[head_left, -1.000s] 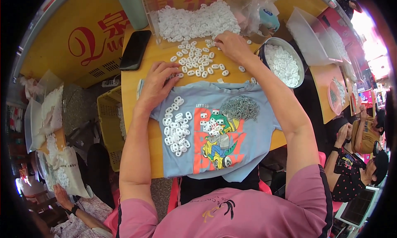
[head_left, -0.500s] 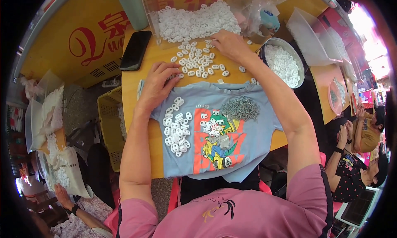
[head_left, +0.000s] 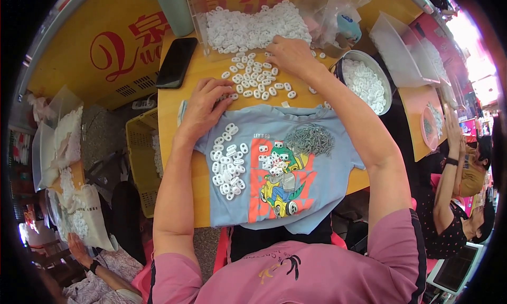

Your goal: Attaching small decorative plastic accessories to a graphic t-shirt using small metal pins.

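Observation:
Small white oval pieces (head_left: 259, 78) with two holes lie scattered across the yellow table. At their left edge, my left hand (head_left: 205, 104) curls its fingers and thumb around a few of them. My right hand (head_left: 291, 55) is bent over pieces at the mouth of a clear bin heaped with white pieces (head_left: 256, 28); its fingertips are partly hidden. Nearer me, a blue printed T-shirt (head_left: 322, 198) is spread flat. On it rest a group of white oval pieces (head_left: 228, 169), a heap of grey screws (head_left: 311, 140) and a small cluster of white pieces (head_left: 277, 161) on the print.
A black phone (head_left: 177, 62) and a pale green bottle (head_left: 173, 11) stand at the back left. To the right is a round tin (head_left: 387, 82) of white pieces, beside a plastic bag (head_left: 346, 19). Co-workers (head_left: 454, 198) sit at both sides. A yellow crate (head_left: 141, 172) stands left of the table.
My right hand has shifted slightly left and toward me at the bin's mouth. My left hand stays by the same pieces. A co-worker at the right has raised their arms.

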Demonstrator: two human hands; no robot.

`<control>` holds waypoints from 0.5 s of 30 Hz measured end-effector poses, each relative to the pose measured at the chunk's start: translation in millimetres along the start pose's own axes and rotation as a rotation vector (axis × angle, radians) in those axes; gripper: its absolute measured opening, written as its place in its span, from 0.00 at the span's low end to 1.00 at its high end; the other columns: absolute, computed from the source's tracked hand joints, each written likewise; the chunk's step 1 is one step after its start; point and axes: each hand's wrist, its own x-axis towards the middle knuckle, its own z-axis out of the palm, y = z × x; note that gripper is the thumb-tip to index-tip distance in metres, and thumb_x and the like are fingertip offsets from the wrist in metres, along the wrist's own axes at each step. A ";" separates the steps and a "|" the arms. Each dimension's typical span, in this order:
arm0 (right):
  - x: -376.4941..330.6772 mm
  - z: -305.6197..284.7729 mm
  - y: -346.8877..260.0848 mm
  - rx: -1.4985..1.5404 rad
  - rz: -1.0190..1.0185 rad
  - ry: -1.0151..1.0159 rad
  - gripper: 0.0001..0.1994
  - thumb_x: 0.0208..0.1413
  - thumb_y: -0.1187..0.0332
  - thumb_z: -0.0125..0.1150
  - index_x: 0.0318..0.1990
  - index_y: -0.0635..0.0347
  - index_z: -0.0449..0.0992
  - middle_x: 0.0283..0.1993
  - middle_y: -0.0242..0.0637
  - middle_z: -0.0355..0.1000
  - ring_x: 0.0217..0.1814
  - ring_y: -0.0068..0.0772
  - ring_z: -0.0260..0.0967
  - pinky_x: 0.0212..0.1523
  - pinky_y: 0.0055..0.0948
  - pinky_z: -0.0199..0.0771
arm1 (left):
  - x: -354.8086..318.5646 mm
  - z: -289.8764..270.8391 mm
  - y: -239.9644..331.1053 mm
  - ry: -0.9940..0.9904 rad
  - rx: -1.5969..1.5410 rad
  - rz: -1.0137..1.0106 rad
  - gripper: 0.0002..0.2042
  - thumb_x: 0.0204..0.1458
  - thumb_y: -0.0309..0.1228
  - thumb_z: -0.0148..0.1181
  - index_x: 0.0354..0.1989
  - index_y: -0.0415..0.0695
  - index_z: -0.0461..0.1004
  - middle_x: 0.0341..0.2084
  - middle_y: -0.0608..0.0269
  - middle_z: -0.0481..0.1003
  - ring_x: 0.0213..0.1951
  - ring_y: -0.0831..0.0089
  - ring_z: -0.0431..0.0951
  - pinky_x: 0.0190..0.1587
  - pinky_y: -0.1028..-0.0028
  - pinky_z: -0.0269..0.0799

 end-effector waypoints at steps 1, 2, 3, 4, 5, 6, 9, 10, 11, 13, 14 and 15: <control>0.0 1.3 2.6 0.000 -0.001 0.000 0.13 0.51 0.56 0.69 0.37 0.55 0.83 0.39 0.41 0.76 0.41 0.47 0.79 0.39 0.43 0.79 | 0.4 0.4 0.1 0.017 0.008 0.024 0.09 0.54 0.25 0.63 0.43 0.41 0.78 0.49 0.59 0.77 0.53 0.55 0.71 0.56 0.61 0.69; -0.3 2.4 5.5 -0.010 -0.053 0.016 0.12 0.53 0.57 0.68 0.39 0.52 0.83 0.39 0.37 0.76 0.40 0.46 0.78 0.38 0.43 0.79 | 0.6 0.4 0.3 0.018 0.009 0.024 0.09 0.54 0.25 0.63 0.43 0.41 0.78 0.49 0.59 0.77 0.53 0.55 0.71 0.56 0.61 0.69; -0.5 3.6 6.6 -0.018 -0.106 0.032 0.11 0.55 0.57 0.66 0.42 0.48 0.83 0.40 0.34 0.75 0.39 0.45 0.78 0.37 0.42 0.79 | 0.0 0.4 0.1 0.017 0.005 0.019 0.09 0.53 0.25 0.63 0.43 0.41 0.78 0.49 0.59 0.77 0.53 0.55 0.71 0.56 0.61 0.69; -0.7 5.2 7.0 -0.017 -0.108 0.032 0.11 0.55 0.57 0.66 0.42 0.48 0.83 0.40 0.34 0.75 0.39 0.45 0.78 0.37 0.42 0.79 | -0.5 0.3 -0.1 0.016 0.001 0.015 0.09 0.53 0.25 0.63 0.43 0.41 0.78 0.49 0.59 0.77 0.53 0.55 0.71 0.56 0.61 0.69; -0.8 6.9 7.4 -0.021 -0.105 0.040 0.10 0.55 0.57 0.66 0.41 0.48 0.83 0.40 0.34 0.75 0.38 0.45 0.78 0.36 0.42 0.79 | -0.9 0.2 -0.4 0.016 0.002 0.012 0.09 0.53 0.25 0.63 0.43 0.41 0.78 0.49 0.59 0.77 0.53 0.55 0.71 0.56 0.61 0.69; -1.2 8.2 8.3 -0.027 -0.102 0.047 0.10 0.56 0.58 0.66 0.41 0.47 0.82 0.39 0.34 0.75 0.38 0.44 0.78 0.36 0.41 0.79 | -1.0 0.1 -0.5 0.019 0.002 0.015 0.09 0.53 0.25 0.63 0.43 0.41 0.78 0.49 0.59 0.77 0.53 0.55 0.71 0.55 0.62 0.69; -2.2 10.6 15.1 -0.023 -0.125 0.076 0.09 0.56 0.56 0.65 0.40 0.47 0.82 0.39 0.33 0.75 0.37 0.45 0.78 0.35 0.42 0.79 | 0.0 0.0 1.1 0.023 -0.004 0.019 0.09 0.53 0.25 0.63 0.42 0.40 0.78 0.49 0.59 0.78 0.53 0.55 0.72 0.55 0.62 0.69; -3.0 11.5 18.0 -0.023 -0.125 0.074 0.09 0.56 0.56 0.65 0.40 0.47 0.82 0.39 0.33 0.75 0.37 0.45 0.78 0.35 0.42 0.79 | 0.6 -0.2 1.9 0.025 -0.010 0.021 0.09 0.53 0.25 0.63 0.42 0.40 0.78 0.48 0.59 0.78 0.52 0.55 0.72 0.55 0.62 0.69; -4.0 12.5 20.9 0.013 -0.153 0.091 0.09 0.57 0.56 0.65 0.41 0.46 0.82 0.39 0.33 0.75 0.37 0.45 0.78 0.34 0.42 0.79 | 1.1 -0.9 2.2 0.024 -0.011 0.021 0.09 0.53 0.25 0.63 0.42 0.40 0.78 0.48 0.59 0.78 0.52 0.55 0.72 0.55 0.62 0.69; -5.0 13.5 19.6 0.051 -0.183 0.107 0.09 0.57 0.56 0.64 0.41 0.46 0.82 0.39 0.33 0.75 0.36 0.45 0.78 0.34 0.42 0.78 | 0.6 -2.6 2.2 -0.018 -0.016 -0.023 0.10 0.54 0.25 0.64 0.44 0.42 0.79 0.51 0.61 0.77 0.56 0.57 0.70 0.59 0.63 0.67; -6.7 14.7 17.9 0.033 -0.156 0.097 0.09 0.58 0.55 0.63 0.41 0.45 0.82 0.39 0.33 0.75 0.36 0.45 0.78 0.33 0.42 0.78 | 0.1 -2.3 2.0 -0.018 -0.016 -0.025 0.10 0.54 0.25 0.64 0.44 0.42 0.79 0.51 0.61 0.77 0.56 0.57 0.70 0.59 0.63 0.67; -7.5 14.7 15.8 0.015 -0.130 0.089 0.09 0.59 0.55 0.63 0.41 0.45 0.82 0.38 0.33 0.75 0.35 0.46 0.78 0.33 0.42 0.78 | -0.1 -2.0 1.7 -0.017 -0.022 -0.025 0.10 0.54 0.25 0.64 0.44 0.42 0.79 0.51 0.61 0.77 0.56 0.57 0.70 0.59 0.63 0.67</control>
